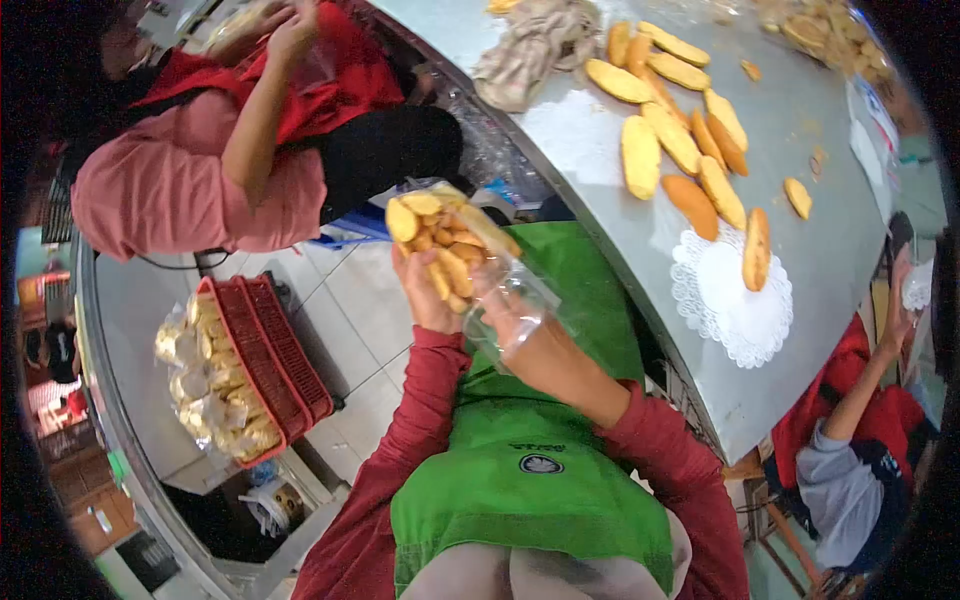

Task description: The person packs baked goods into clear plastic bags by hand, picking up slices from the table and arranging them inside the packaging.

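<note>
A clear plastic bag (540,290) packed with yellow and brown bread slices (440,240) is held up in front of my green apron. My left hand (430,295) supports the filled part from below and the left side, its fingers curled against the bag. At the loose end is my right hand (508,312), with clear plastic lying over its fingers and wrist. Its fingers are bent in towards the slices and partly blurred. Whether they also pinch a slice is hidden. On the metal table, several oval bread slices (662,138) lie loose, cut faces yellow and crusts brown.
A white paper doily (735,305) lies near the corner of the metal table (690,375). A crumpled cloth (535,55) sits at its left edge. A red crate (265,350) and bagged goods (215,390) are at left. One person (200,190) sits left, another (850,470) right.
</note>
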Motion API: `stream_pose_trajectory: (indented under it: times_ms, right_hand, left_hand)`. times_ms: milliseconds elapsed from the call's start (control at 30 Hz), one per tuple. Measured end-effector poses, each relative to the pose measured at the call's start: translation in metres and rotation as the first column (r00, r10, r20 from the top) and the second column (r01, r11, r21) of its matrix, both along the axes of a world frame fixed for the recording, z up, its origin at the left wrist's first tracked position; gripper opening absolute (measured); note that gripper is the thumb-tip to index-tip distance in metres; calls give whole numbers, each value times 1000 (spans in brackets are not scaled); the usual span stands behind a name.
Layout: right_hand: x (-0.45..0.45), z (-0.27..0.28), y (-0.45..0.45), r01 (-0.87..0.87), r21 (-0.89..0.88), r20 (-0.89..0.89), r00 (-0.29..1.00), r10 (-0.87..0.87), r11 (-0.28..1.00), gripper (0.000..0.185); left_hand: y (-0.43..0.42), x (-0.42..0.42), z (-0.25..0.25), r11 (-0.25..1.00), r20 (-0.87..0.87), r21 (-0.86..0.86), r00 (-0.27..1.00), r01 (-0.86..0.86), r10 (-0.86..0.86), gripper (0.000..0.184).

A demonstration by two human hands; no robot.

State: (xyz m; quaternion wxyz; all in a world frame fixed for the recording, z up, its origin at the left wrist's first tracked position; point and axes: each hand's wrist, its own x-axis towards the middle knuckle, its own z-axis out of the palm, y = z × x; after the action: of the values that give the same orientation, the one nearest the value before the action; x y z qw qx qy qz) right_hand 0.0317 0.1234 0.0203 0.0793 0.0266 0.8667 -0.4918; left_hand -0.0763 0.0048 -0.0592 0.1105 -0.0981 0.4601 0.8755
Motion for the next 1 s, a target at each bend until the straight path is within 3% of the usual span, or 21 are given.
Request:
stream_pose_trajectory:
  times_ms: [167,200,267,333,367,467,633,800,900,1000]
  right_hand:
    - [35,33,46,-9,-19,-141,990,6,1000,32]
    - [39,41,58,8,-11,-159,987,-10,1000,26]
    - [29,71,86,323,79,-39,946,-321,943,11]
    - [11,72,119,542,288,-355,826,-438,789,8]
    - [-2,76,133,587,301,-438,785,-438,751,12]
    - [-37,70,148,644,393,-387,763,-518,656,21]
    - [-61,62,135,639,505,-395,769,-503,580,38]
    - [-64,44,150,591,561,-443,806,-393,579,30]
    - [-49,45,148,644,159,-343,747,-570,748,27]
    - [-11,74,128,593,-273,-91,768,-634,757,26]
  left_hand:
    - [-24,-14,-18,997,59,38,996,-65,62,49]
    - [-25,-18,-18,996,-6,72,999,-52,53,46]
    - [-32,-21,-24,996,20,79,999,-41,39,45]
    - [-31,-22,-21,996,9,83,999,-36,35,45]
    - [-26,-20,-12,996,0,82,999,-38,38,45]
    - [-10,-13,7,995,-44,84,997,-54,58,46]
    - [-2,-10,12,992,-68,21,989,-128,129,50]
    - [0,-7,13,988,29,24,988,-150,150,61]
    - [0,-7,13,990,-13,33,991,-136,136,65]
    - [-4,-10,5,985,-4,21,985,-174,174,67]
